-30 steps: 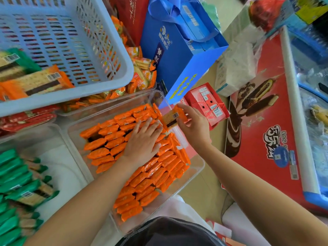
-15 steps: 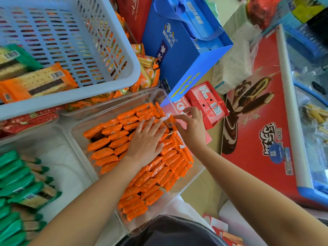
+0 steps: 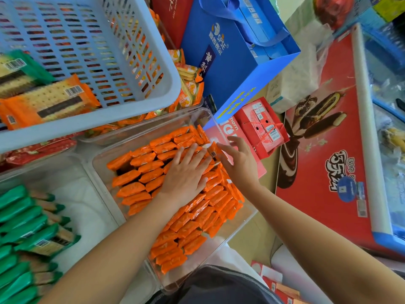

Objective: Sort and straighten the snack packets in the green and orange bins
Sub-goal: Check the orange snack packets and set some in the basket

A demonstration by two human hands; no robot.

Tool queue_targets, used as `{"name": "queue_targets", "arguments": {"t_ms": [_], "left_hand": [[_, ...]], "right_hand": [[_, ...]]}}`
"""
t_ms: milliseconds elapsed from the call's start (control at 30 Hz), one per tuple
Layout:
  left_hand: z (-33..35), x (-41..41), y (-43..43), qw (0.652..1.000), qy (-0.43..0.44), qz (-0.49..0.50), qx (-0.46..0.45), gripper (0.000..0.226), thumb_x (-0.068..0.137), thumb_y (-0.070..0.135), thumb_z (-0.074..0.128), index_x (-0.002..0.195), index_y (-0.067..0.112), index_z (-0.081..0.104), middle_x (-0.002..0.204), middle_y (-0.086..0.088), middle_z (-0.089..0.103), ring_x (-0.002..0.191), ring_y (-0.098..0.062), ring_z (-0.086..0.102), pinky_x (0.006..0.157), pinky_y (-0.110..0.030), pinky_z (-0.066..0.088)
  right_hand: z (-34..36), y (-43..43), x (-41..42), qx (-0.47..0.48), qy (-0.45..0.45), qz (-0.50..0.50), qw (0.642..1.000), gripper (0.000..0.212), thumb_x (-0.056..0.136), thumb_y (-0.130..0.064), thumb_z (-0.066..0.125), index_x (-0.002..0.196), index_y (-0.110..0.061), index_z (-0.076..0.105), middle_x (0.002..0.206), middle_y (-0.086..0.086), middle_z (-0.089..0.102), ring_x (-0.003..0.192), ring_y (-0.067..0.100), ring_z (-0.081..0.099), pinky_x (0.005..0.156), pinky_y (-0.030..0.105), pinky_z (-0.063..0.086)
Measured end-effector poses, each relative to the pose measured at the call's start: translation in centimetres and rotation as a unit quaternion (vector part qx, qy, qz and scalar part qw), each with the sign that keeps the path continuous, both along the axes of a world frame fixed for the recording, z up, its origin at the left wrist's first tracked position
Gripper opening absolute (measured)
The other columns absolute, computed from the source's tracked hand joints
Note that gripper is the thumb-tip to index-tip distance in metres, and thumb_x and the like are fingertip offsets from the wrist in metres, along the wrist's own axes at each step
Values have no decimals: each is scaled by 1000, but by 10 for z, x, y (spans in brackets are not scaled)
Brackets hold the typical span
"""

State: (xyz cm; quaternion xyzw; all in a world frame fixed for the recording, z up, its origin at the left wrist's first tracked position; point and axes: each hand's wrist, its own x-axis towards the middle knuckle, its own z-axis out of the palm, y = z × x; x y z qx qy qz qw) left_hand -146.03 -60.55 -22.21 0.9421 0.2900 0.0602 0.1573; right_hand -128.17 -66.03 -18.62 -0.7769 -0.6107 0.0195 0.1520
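Observation:
A clear plastic bin holds several rows of orange snack packets. My left hand lies flat with straight fingers pressing on the packets near the bin's middle. My right hand hovers at the bin's far right edge, fingers spread and holding nothing. One orange packet stands on end between the two hands, at my left fingertips. A second clear bin on the left holds green snack packets in a row.
A pale blue slotted basket with an orange and a green biscuit pack overhangs the bins at top left. A blue gift bag, red boxes and a red ice-cream freezer stand to the right.
My right hand pushed the orange packet it held down into the bin's far right corner and let go; its fingers are now spread. My left hand stayed flat on the packets.

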Motion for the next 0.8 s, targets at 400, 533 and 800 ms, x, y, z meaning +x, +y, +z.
{"name": "queue_targets", "arguments": {"t_ms": [400,533,800], "left_hand": [[-4,0,-1,1000,1,1,13,59,100,49,37,153,24,30,162,-6,22,151,-30,9,121,-54,9],[-4,0,0,1000,8,4,20,58,100,49,38,152,24,32,161,-6,25,151,-30,11,121,-54,10],[-4,1,-2,999,24,-5,29,59,101,49,32,154,23,26,163,-6,19,151,-30,5,121,-53,7]], "right_hand": [[-5,-3,4,-15,-30,20,999,22,85,-20,75,108,-20,75,128,14,58,109,30,61,69,42,57],[-6,6,0,-41,-31,15,999,22,84,-19,76,106,-22,76,130,16,57,114,34,59,67,43,58],[-3,-5,2,-49,-42,27,998,21,91,-25,67,110,-21,74,127,20,59,113,37,59,73,45,57]]}}
